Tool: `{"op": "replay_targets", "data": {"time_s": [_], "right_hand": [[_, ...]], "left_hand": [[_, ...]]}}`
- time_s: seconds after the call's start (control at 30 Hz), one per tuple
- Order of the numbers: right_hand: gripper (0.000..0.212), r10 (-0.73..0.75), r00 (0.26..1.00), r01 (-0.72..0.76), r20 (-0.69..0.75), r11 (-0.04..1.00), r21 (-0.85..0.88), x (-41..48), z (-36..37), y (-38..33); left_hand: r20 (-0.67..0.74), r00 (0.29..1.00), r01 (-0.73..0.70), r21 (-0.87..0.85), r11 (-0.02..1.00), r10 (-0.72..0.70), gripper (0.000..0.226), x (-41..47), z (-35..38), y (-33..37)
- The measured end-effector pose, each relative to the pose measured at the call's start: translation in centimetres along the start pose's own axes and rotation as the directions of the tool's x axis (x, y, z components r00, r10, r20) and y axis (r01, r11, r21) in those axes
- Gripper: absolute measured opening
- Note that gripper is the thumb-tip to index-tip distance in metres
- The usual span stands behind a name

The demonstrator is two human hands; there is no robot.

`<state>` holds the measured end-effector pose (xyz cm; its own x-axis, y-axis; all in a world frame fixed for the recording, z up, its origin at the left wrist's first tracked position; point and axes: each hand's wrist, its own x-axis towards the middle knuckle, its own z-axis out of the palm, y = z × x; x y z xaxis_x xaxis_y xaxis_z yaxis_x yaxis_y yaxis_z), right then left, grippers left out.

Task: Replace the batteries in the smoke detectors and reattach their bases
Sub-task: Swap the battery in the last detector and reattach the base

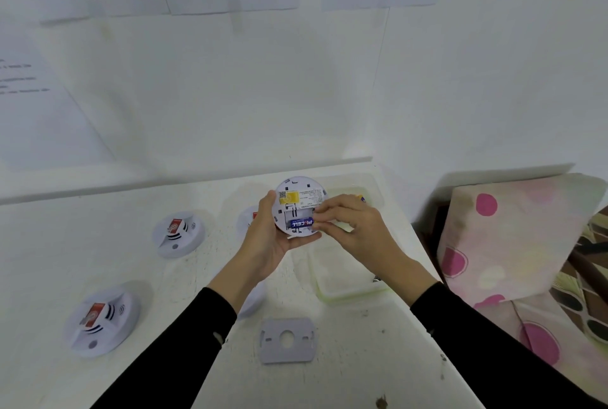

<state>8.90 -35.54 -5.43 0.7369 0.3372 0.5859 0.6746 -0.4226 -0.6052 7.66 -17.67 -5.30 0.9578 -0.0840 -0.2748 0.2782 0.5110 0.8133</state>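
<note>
My left hand [268,237] grips a round white smoke detector [299,198], held above the table with its back side facing me. A blue battery [301,222] lies in the lower slot of its compartment. My right hand [348,224] pinches the battery's right end with thumb and fingertips. The detector's loose grey base plate [287,340] lies flat on the table near me, between my forearms.
Two white detectors [178,233] [102,321] with red stickers sit face-up at left; a third [247,218] is partly hidden behind my left hand. A clear plastic tray [345,287] sits under my right hand. A flowered pillow [513,237] lies beyond the table's right edge.
</note>
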Motion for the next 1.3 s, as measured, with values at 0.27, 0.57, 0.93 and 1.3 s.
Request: {"op": "replay_targets", "data": {"time_s": [0.27,0.57,0.93,1.3], "right_hand": [[0.018,-0.041,0.999,0.041,-0.001,0.999,-0.021,-0.1,0.3,-0.5],[0.014,0.051,0.996,-0.054,0.071,0.998,0.04,0.6,-0.1,-0.3],[0.01,0.143,0.99,-0.141,-0.002,0.978,0.153,0.7,-2.0,-1.0],[0.024,0.527,0.517,0.114,0.675,0.739,-0.664,-1.7,-5.4,3.4]], "left_hand": [[-0.027,0.998,-0.061,0.13,0.99,0.065,0.051,-0.2,0.2,-0.2],[-0.033,0.998,-0.05,0.079,0.996,0.053,0.05,-0.8,0.7,0.0],[0.017,1.0,-0.014,0.094,0.995,0.012,0.052,-0.7,0.4,0.4],[0.098,0.986,0.143,-0.118,0.983,-0.132,0.054,-0.5,-0.4,-0.1]]}}
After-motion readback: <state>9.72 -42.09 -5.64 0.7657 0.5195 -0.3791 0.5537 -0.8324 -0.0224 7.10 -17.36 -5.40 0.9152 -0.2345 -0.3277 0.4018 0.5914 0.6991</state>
